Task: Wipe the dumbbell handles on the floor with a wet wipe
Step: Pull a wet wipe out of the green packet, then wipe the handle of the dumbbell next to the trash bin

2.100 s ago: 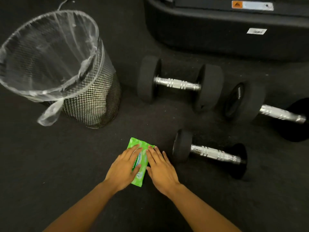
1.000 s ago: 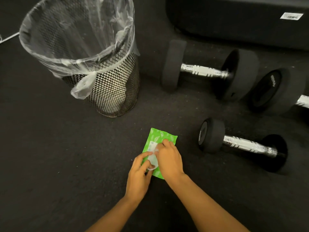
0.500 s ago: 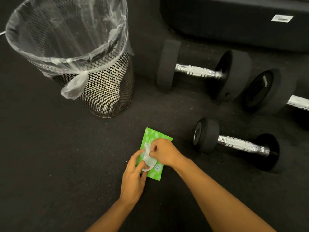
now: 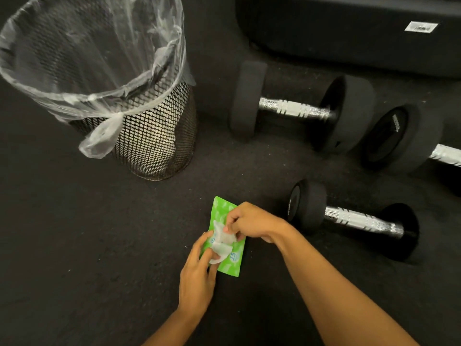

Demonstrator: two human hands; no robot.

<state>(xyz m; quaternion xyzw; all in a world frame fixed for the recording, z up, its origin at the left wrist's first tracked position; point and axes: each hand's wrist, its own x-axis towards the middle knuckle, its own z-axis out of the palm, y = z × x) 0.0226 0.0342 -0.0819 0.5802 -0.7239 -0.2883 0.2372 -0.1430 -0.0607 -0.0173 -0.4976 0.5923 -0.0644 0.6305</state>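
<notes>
So I'm crouched over the green wipes pack (image 4: 228, 260) lying flat on the dark floor (image 4: 99, 245). My right hand (image 4: 252, 222) has a pinch grip on the wet wipe (image 4: 222, 242), fingers curled around the white bit sticking up out of the pack's opening. My left hand (image 4: 197, 275) is on the lower end of the pack, its fingers pinching the peeled-back flap (image 4: 220, 253) at the opening, so that grip isn't loose either.

Closest dumbbell (image 4: 351, 218) is just to the right of my right wrist, lying on the floor with its chrome handle (image 4: 361, 221) pointing off to the right. Two bigger ones are further back: one (image 4: 299, 108) sits straight ahead, and another (image 4: 404, 138) is next to it on the right, half cut off by the frame edge. All of them are well apart from the wipe.

Off to the left there's a black mesh bin (image 4: 154, 136) with a clear plastic liner (image 4: 97, 46) knotted at the side. Some big black piece of equipment (image 4: 349, 28) sits at the top.
</notes>
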